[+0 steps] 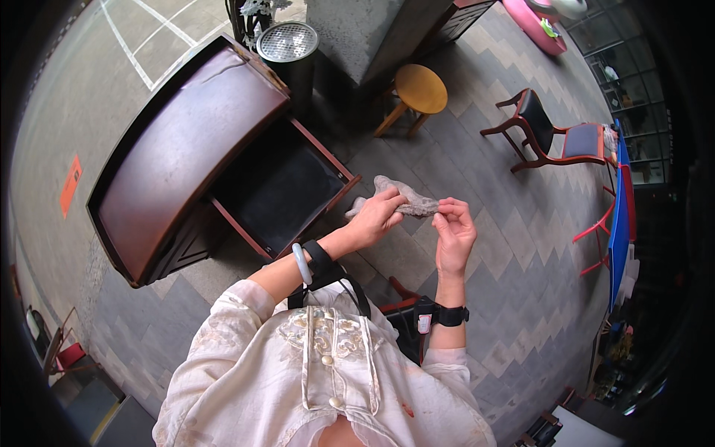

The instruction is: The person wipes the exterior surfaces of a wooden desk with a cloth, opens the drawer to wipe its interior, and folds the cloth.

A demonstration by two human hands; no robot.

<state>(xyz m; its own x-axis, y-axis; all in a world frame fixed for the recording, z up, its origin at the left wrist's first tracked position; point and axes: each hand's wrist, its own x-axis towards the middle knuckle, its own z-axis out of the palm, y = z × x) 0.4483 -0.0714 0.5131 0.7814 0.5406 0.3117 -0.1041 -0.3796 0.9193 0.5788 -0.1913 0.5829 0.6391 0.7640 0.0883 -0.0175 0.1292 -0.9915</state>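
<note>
A grey, worn-looking cloth (410,194) is bunched between my two hands, above the paved floor. My left hand (375,219) grips its middle, with one loose end showing past the wrist side. At the cloth's right end, my right hand (455,232) pinches the tip between thumb and fingers. Just left of the hands, a drawer (273,190) with a dark inside is pulled out of a curved wooden desk (195,123). The drawer's front corner is close to the cloth; whether they touch I cannot tell.
A round wooden stool (422,89) stands beyond the hands, near a grey pillar (352,39) and a bin with a perforated metal top (287,42). To the right are a padded wooden chair (550,134) and a blue-topped table (619,223). Part of another chair (399,293) shows beneath me.
</note>
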